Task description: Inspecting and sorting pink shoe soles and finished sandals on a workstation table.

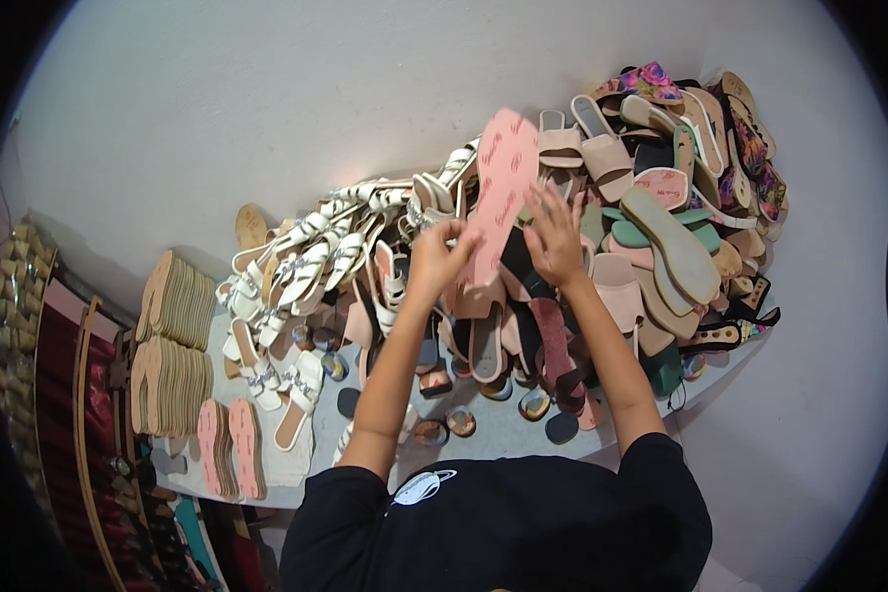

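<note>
My left hand grips the lower end of a pink insole printed with darker marks, its thumb laid over the face. The insole is raised above the pile, its broad end pointing away from me. Close to its right edge is my right hand, fingers spread; whether they touch the edge I cannot tell. Beneath both hands lie heaped sandals and shoe parts, among them white strappy sandals on the left and a beige slide on the right.
Stacks of tan soles and two stacks of pink insoles stand at the table's left. Pale green-grey soles and floral sandals are piled at the right. A rack is beside the table; a white wall rises behind.
</note>
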Available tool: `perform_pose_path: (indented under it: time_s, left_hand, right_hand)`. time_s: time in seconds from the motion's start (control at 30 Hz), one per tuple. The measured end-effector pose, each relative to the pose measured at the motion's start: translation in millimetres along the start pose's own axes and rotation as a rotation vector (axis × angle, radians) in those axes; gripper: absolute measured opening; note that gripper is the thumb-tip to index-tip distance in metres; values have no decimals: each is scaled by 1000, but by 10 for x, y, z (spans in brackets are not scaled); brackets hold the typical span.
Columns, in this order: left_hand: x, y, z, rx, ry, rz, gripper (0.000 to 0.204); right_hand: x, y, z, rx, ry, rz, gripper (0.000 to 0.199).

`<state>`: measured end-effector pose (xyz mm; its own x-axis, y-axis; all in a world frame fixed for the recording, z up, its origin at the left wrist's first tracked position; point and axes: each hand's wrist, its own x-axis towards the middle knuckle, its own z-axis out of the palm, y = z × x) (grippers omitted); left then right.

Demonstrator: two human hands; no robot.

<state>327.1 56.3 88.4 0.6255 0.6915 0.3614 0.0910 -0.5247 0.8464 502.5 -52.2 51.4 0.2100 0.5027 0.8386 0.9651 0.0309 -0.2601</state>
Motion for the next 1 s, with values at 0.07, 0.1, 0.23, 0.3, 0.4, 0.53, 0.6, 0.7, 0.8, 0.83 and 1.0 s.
perform_pose_path:
  time_s: [0.07,0.1,0.23,0.3,0.4,0.53,0.6,0.7,0.8,0.83,1.0]
  left_hand:
    - [-470,-256,-8,-143,-33,-64,22]
    - [-705,-353,-6,-197,-44,-142,21]
    - [-1443,-533,-11,-388,-64,-391,22]
    - [-1687,-609,-30,-336,-94,-453,24]
    - [-1847,-678,7,-419,-97,-528,26]
    - [-1929,-755,-36,-547,-156,-490,27]
    - [-1957,-818,-88,-527,-215,-499,30]
    - [-1941,-866,-147,-639,-272,-567,35]
    - [-1943,-892,-150,-655,-242,-620,32]
    - [-1952,-918,-141,-661,-236,-626,32]
    - [-1991,-959,-33,-665,-175,-667,29]
  right_hand:
    - [-198,-219,-44,93,-207,-117,49]
    - [-311,-297,-53,100,-217,-117,49]
    - [-782,-467,-24,163,-690,-335,51]
    - [-926,-420,37,165,-918,-391,51]
    - [-922,-260,250,-61,-740,-349,50]
    - [-619,-468,381,-336,-686,-27,60]
    - [-649,-527,454,-283,-661,-48,64]
    - [-834,-644,483,-156,-658,-140,69]
    - [-1118,-836,358,-94,-714,-228,72]
    - [-1185,-938,270,-53,-775,-243,73]
    - [-1722,-1277,-147,177,-953,-246,62]
